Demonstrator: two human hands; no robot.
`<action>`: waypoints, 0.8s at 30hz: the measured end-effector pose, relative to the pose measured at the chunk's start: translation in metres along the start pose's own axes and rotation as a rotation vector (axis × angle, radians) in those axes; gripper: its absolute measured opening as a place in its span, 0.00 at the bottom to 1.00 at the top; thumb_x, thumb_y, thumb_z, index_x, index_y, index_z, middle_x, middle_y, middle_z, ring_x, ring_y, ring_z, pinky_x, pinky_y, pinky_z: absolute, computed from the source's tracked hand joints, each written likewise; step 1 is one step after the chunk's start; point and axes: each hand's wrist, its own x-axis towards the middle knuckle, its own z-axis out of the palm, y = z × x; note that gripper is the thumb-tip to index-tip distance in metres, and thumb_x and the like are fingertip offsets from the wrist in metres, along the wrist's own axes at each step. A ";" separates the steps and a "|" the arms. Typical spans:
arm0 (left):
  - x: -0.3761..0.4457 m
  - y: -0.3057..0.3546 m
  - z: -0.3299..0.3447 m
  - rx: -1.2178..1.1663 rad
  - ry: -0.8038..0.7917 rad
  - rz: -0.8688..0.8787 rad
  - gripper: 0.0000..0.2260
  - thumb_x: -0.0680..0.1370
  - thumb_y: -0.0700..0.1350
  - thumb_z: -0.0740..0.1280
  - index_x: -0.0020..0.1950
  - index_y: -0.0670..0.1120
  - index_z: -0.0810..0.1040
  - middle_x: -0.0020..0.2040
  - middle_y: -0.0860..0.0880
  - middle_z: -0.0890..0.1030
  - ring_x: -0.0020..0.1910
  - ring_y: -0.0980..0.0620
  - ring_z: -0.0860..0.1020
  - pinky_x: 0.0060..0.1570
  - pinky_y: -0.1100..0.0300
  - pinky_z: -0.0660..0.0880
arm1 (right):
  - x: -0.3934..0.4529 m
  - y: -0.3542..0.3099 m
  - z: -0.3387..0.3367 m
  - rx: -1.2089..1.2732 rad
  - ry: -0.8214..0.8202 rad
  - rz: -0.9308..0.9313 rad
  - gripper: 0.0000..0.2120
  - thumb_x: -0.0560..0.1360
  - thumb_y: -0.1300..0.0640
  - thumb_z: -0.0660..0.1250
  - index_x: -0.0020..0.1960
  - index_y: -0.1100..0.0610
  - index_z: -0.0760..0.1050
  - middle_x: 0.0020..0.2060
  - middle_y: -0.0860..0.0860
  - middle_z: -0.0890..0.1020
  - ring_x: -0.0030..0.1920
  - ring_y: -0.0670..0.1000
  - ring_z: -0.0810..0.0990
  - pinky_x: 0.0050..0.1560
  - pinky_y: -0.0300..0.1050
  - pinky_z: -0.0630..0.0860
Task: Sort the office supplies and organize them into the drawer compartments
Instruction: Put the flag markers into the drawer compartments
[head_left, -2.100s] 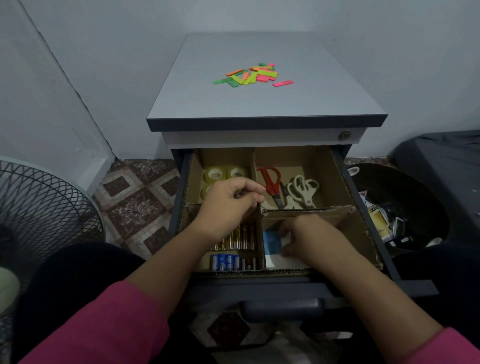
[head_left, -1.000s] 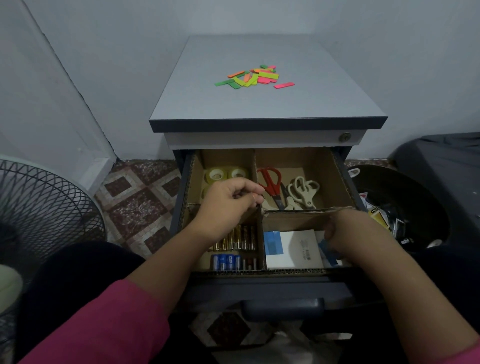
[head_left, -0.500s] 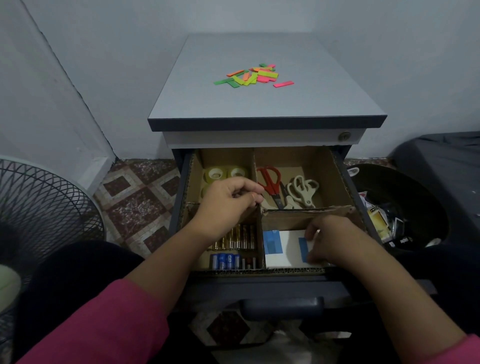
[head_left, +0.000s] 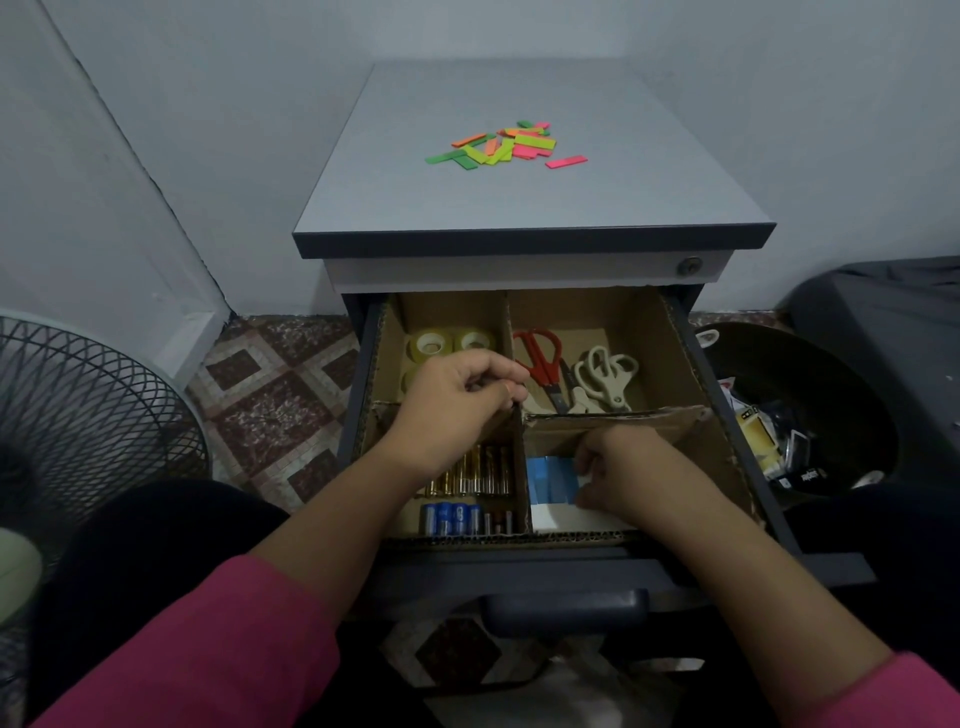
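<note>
Boxes: small white-and-blue boxes (head_left: 553, 488) lie flat in the near right compartment of the drawer (head_left: 727, 447), their right part hidden under the right hand.
Right hand: the right hand (head_left: 621, 475) sits palm down on the boxes, knuckles up, fingers curled and pinching the edge of the top box; the fingertips (head_left: 582, 465) touch the blue strip.
Right arm: it reaches in from the lower right, forearm bare, pink sleeve (head_left: 935, 691) at the frame's corner.
Left hand: the left hand (head_left: 460, 397) grips the top of the cardboard divider (head_left: 519, 441) where the four compartments meet, fingers curled over its edge, thumb side toward the scissors.
Left arm: it comes in from the lower left across the near left compartment.
Batteries: gold batteries (head_left: 480, 475) lie in a row in the near left compartment, blue ones (head_left: 449, 518) just in front of them, partly under the left wrist.
Tape: clear tape rolls (head_left: 431, 344) sit in the far left compartment, just beyond the left hand.
Scissors: red scissors (head_left: 540, 358) and beige scissors (head_left: 605, 379) lie side by side in the far right compartment.
Sticky flags: a loose heap of coloured paper strips (head_left: 504, 145) lies on the cabinet top (head_left: 519, 202), well apart from both hands.
Surroundings: a fan grille (head_left: 88, 415) stands at left; a dark bin (head_left: 800, 415) with rubbish stands at right.
</note>
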 end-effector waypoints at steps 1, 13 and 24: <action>0.000 0.000 0.000 0.000 0.000 -0.001 0.09 0.78 0.35 0.65 0.49 0.47 0.81 0.44 0.50 0.84 0.40 0.63 0.80 0.39 0.72 0.73 | -0.001 -0.001 0.000 -0.005 0.000 -0.002 0.14 0.70 0.54 0.73 0.55 0.50 0.78 0.53 0.50 0.78 0.52 0.51 0.77 0.51 0.44 0.77; 0.000 0.000 -0.001 0.003 -0.003 -0.005 0.08 0.77 0.35 0.65 0.49 0.46 0.82 0.44 0.49 0.84 0.41 0.61 0.80 0.40 0.71 0.74 | -0.004 -0.005 0.002 -0.091 0.075 0.102 0.04 0.73 0.56 0.68 0.40 0.56 0.79 0.38 0.52 0.78 0.42 0.52 0.80 0.43 0.44 0.78; 0.001 0.000 -0.001 -0.002 -0.006 -0.016 0.08 0.77 0.35 0.66 0.49 0.47 0.82 0.44 0.49 0.84 0.42 0.57 0.80 0.40 0.71 0.74 | -0.011 -0.008 -0.004 -0.106 0.015 0.191 0.05 0.75 0.58 0.66 0.50 0.58 0.75 0.44 0.51 0.76 0.49 0.52 0.79 0.46 0.43 0.75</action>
